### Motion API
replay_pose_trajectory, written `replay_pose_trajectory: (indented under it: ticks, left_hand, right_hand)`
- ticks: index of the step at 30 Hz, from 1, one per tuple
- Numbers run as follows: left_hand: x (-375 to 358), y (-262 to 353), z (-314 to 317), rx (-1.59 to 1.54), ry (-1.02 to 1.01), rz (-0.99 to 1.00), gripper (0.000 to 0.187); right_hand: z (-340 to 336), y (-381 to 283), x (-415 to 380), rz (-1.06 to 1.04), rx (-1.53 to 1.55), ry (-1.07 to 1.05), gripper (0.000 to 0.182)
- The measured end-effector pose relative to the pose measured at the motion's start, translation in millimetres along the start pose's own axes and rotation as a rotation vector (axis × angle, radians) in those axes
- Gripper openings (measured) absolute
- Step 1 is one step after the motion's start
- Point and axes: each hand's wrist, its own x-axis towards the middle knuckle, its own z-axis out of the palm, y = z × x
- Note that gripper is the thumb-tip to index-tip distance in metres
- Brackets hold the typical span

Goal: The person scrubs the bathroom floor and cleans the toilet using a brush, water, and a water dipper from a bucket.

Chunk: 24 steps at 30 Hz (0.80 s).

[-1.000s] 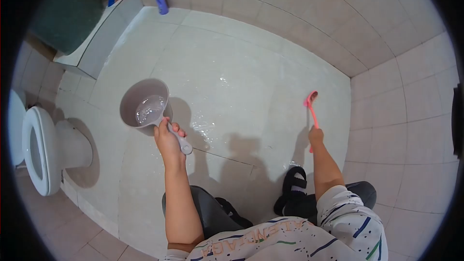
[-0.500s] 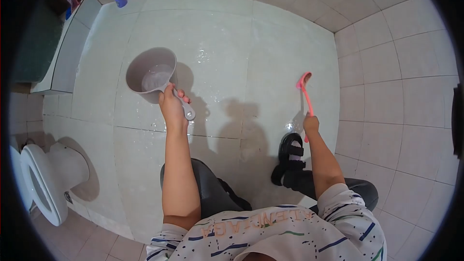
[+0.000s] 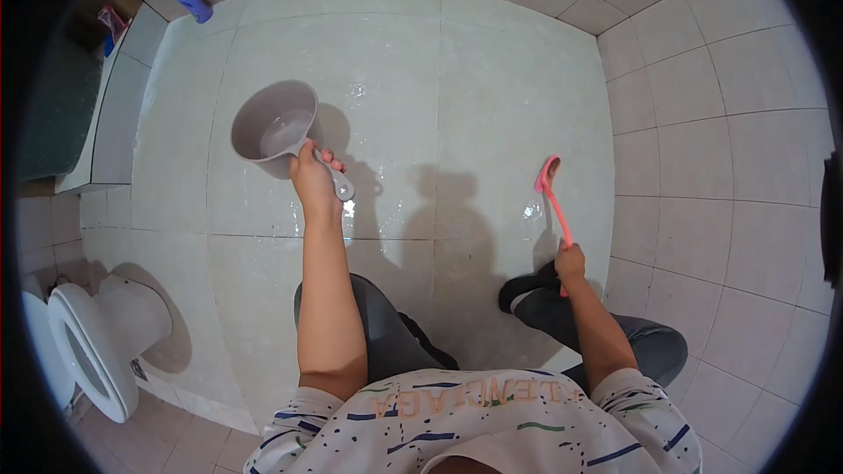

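Observation:
My left hand (image 3: 313, 177) is wrapped round the handle of a grey plastic water dipper (image 3: 248, 132). The dipper is tilted toward me, and a little water shows inside its bowl. On the right, my right hand (image 3: 570, 263) grips the handle of a pink long-handled scrub brush (image 3: 557, 206). Its head points away from me, raised over the wet floor, with a brownish side facing right. My right shoe (image 3: 523, 290) is just left of that hand.
Light tiles make up the wet floor (image 3: 369, 53). A white toilet (image 3: 83, 347) stands at lower left. At the far left corner is a purple bottle (image 3: 194, 4), beside a tiled ledge (image 3: 132, 105). Tiled walls (image 3: 685, 158) close off the right and far sides.
My right hand and the brush have come back toward my body. My right foot has also shifted, now partly behind that hand. The dipper has barely moved in my left hand.

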Motion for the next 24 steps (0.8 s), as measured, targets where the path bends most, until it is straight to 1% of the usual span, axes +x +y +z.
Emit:
replay_pose_trajectory:
  ticks: [2,3,4,5,6,8,10,11,12,13,14,16,17,18,19,20,22,24]
  left_hand:
    - [1.7,2.2,-5.5,-0.041,0.037,-0.006,0.013]
    - [-2.5,3.3,-6.8,-0.05,0.048,-0.001,0.013]
    - [-8.6,7.0,-7.2,-0.097,0.063,0.004,0.013]
    - [-14.4,12.4,-7.5,-0.142,0.074,0.017,0.013]
    - [-22.3,16.5,-9.0,-0.147,0.082,0.033,0.013]
    - [-41.4,21.0,-10.7,-0.127,0.076,0.038,0.013]
    - [-60.1,28.1,-17.9,-0.117,0.069,0.077,0.012]
    - [-70.3,31.3,-25.3,-0.087,0.06,0.097,0.012]
    - [-78.1,34.4,-32.7,-0.086,0.058,0.115,0.014]
    - [-86.2,40.1,-38.9,-0.059,0.072,0.112,0.016]
    - [-94.3,44.7,-43.6,-0.032,0.08,0.105,0.018]
    - [-105.0,48.6,-49.3,0.011,0.092,0.115,0.018]
    - [-107.8,48.9,-49.3,0.024,0.1,0.116,0.018]
    - [-109.6,49.7,-49.1,0.038,0.105,0.113,0.018]
    - [-112.4,49.3,-48.8,0.036,0.067,0.101,0.018]
    - [-114.9,49.5,-49.0,0.035,0.066,0.099,0.018]
    - [-119.8,44.2,-43.4,0.022,0.048,0.099,0.018]
    - [-122.5,40.5,-39.7,0.122,0.068,0.109,0.018]
  right_hand:
    - [-4.1,-19.7,-29.7,-0.04,0.135,-0.06,0.036]
    - [10.7,-20.1,-42.5,-0.212,0.065,-0.086,0.034]
    - [17.5,-34.5,-59.5,-0.242,0.057,-0.182,0.035]
    - [11.4,-60.2,-76.5,-0.376,0.069,-0.226,0.036]
    - [6.5,-81.4,-76.9,-0.458,-0.071,-0.335,0.035]
    - [7.2,-112.8,-37.8,-0.742,-0.145,-0.326,0.035]
    - [13.4,-140.5,31.1,-0.729,-0.226,-0.175,0.036]
    - [22.3,-154.3,66.6,-0.652,-0.167,-0.097,0.037]
    - [8.8,-180.6,80.1,-0.55,-0.027,-0.067,0.039]
    - [34.8,-192.1,122.1,-0.547,-0.011,0.005,0.04]
    - [17.8,-215.1,110.9,-0.495,0.185,-0.027,0.04]
    - [44.1,-241.0,90.9,-0.417,0.311,-0.021,0.038]
    - [72.5,-240.3,84.9,-0.505,0.269,-0.034,0.035]
    - [80.2,-233.0,61.1,-0.54,0.214,-0.133,0.033]
    - [105.2,-214.1,44.7,-0.818,0.142,-0.112,0.032]
    - [79.7,-205.8,16.4,-0.917,0.002,-0.224,0.031]
    - [19.0,-193.1,-5.9,-1.001,-0.224,-0.405,0.025]
    - [37.1,-146.8,43.8,-0.913,-0.072,-0.195,0.025]
